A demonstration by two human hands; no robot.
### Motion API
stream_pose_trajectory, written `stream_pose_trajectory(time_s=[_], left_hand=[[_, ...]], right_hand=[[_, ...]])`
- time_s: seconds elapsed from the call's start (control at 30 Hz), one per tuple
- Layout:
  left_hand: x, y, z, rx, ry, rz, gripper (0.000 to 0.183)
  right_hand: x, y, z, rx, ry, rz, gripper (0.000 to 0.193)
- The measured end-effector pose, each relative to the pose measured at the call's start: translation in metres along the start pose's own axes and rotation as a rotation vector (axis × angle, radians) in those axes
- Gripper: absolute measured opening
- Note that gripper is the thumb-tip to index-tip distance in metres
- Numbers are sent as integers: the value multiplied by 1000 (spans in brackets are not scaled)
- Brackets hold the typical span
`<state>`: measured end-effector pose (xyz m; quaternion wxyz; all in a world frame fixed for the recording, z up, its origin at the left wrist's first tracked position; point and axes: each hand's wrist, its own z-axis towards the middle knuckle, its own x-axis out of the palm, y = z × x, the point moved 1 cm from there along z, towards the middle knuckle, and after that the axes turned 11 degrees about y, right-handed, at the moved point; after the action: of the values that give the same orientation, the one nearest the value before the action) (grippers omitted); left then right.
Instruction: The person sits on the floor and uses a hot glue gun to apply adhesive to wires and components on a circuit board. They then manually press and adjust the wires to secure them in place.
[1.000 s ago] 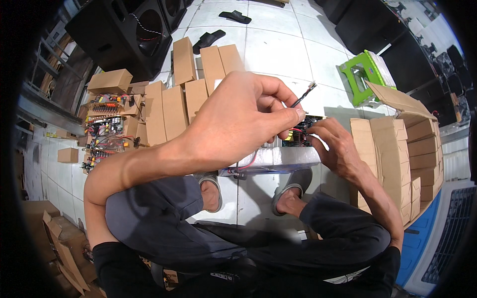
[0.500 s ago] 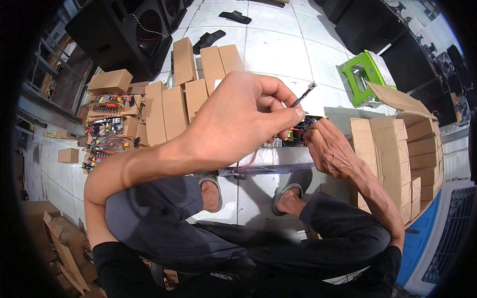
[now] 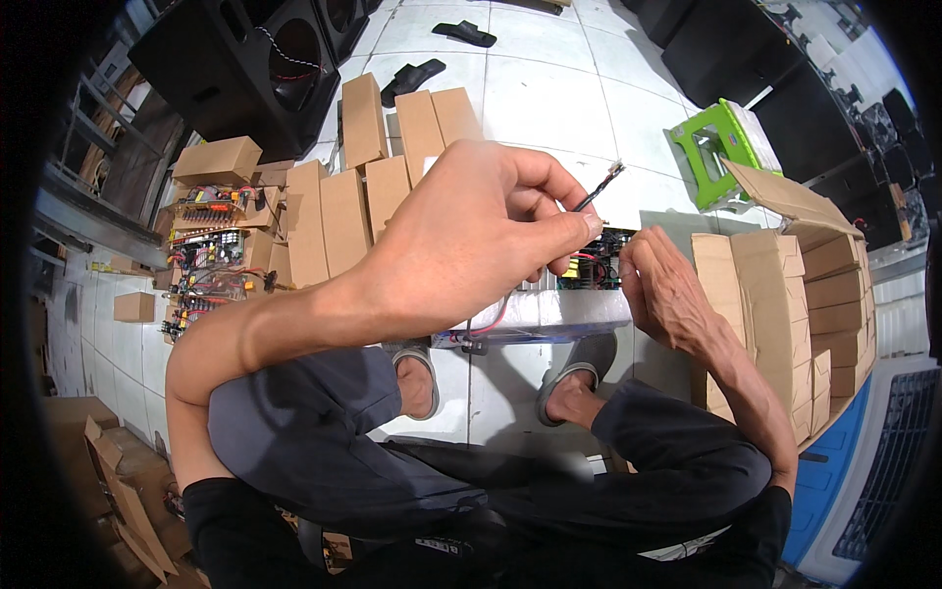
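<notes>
My left hand (image 3: 461,236) is closed in a pinch on a thin black cable (image 3: 595,190), whose pale connector end sticks up to the right past the fingertips. Below those fingers lies a circuit board (image 3: 595,271) with yellow and black parts and red wires; my left hand hides much of it. The board is on a white block in shiny wrap (image 3: 559,312). A red and black wire pair hangs over the block's near side. Just right of the board, my right hand (image 3: 673,291) has its fingers curled together; what they hold, if anything, is hidden.
Brown cardboard boxes (image 3: 345,218) stand beyond my left arm, with several circuit boards (image 3: 208,263) beside them. To the right are an open carton (image 3: 751,304) and a green step stool (image 3: 721,157). Black speaker cabinets (image 3: 221,79) stand far left; slippers (image 3: 463,34) lie ahead.
My right hand has drawn back a little to the right, away from the cable and board, uncovering more of the board. The left hand has kept its pinch and place.
</notes>
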<state>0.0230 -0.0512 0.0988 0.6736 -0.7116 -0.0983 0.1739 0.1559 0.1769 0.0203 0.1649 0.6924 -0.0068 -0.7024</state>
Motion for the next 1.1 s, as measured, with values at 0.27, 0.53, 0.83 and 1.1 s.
stream_pose_trajectory(time_s=[0.27,0.53,0.83,1.1], left_hand=[[0,0,1,-17,5,21,25],[0,-1,1,-18,18,7,26],[-1,-1,0,-26,6,28,26],[-1,1,1,-19,13,20,26]], right_hand=[[2,2,1,-76,-59,-19,18],[1,1,4,-114,-37,-15,20],[9,-1,6,-128,-30,-22,21],[5,0,4,-93,-84,33,23]])
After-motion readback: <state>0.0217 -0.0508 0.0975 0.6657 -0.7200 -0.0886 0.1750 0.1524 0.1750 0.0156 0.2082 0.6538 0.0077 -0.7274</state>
